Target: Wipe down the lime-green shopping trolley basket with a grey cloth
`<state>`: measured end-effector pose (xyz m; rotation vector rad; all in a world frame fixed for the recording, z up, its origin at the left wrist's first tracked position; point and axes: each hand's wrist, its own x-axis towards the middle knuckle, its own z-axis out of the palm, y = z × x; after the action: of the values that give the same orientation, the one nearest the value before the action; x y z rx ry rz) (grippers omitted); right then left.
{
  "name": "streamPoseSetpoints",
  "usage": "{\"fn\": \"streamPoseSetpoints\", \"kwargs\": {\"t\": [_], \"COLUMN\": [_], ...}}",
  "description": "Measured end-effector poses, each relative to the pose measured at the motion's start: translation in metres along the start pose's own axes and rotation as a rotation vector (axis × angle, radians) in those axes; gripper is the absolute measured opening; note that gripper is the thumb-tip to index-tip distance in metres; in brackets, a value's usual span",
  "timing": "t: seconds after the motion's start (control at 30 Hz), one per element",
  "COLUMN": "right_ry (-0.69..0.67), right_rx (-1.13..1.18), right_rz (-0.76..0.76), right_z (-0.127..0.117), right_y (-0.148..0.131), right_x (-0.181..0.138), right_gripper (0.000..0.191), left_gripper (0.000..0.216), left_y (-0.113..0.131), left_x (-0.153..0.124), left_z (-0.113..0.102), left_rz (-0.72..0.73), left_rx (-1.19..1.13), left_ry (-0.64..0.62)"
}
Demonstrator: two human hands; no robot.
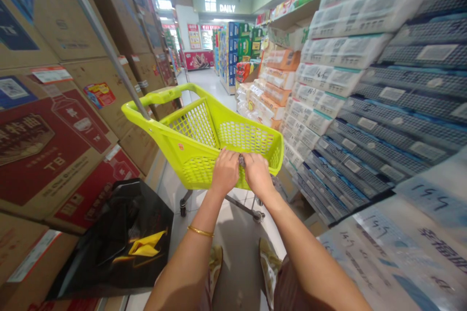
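Observation:
A lime-green plastic shopping cart (251, 136) with perforated walls stands in front of me, turned partly sideways, its handle toward the left. My left hand (226, 169) is closed over the near rim of the cart, fingers curled inward. Close beside it, my right hand (257, 171) grips the same rim. Between the two hands shows a small greyish thing (241, 159), too small to make out. Fingertips of both hands are partly hidden behind the rim. No goods show in the visible part of the basket.
Stacked cardboard cartons (73, 146) line the left, with a black bag (146, 218) showing something yellow beside them. Packs of tissue paper (328, 77) and dark blue packs (357, 141) rise on the right. A tiled aisle (204, 80) runs ahead past blue and green shelves (237, 48).

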<state>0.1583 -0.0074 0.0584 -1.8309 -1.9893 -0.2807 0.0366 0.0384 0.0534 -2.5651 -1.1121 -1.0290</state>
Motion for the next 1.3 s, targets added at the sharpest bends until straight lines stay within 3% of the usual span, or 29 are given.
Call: {"fn": "streamPoseSetpoints", "kwargs": {"t": [0.27,0.5,0.63,0.9,1.07,1.3], "right_ry": [-0.087,-0.17,-0.117,-0.003,-0.082,-0.201], "right_rx": [-0.043,-0.154,-0.153,-0.082,-0.094,-0.191], "right_rz": [-0.005,0.15,0.159,0.035,0.038,0.194], "right_z": [-0.012,-0.031,-0.022,0.001,-0.011,-0.033], "right_y": [0.004,0.018,0.01,-0.004,0.005,0.025], "right_x": [-0.002,-0.013,-0.008,0.005,0.001,-0.011], "right_gripper": [0.036,0.03,0.028,0.032,0.032,0.024], "left_gripper": [0.023,0.022,0.022,0.02,0.023,0.022], "left_y": [-0.001,0.005,0.009,0.006,0.004,0.008], "left_x": [0.004,0.003,0.002,0.0,0.0,0.0], "left_z": [0.005,0.01,0.013,0.014,0.011,0.015], "left_rz": [-0.05,-0.046,-0.048,-0.04,-0.037,-0.062], "left_rx": [0.036,0.039,0.042,0.042,0.06,0.064], "left_ry": [0.029,0.042,0.054,0.055,0.049,0.056]}}
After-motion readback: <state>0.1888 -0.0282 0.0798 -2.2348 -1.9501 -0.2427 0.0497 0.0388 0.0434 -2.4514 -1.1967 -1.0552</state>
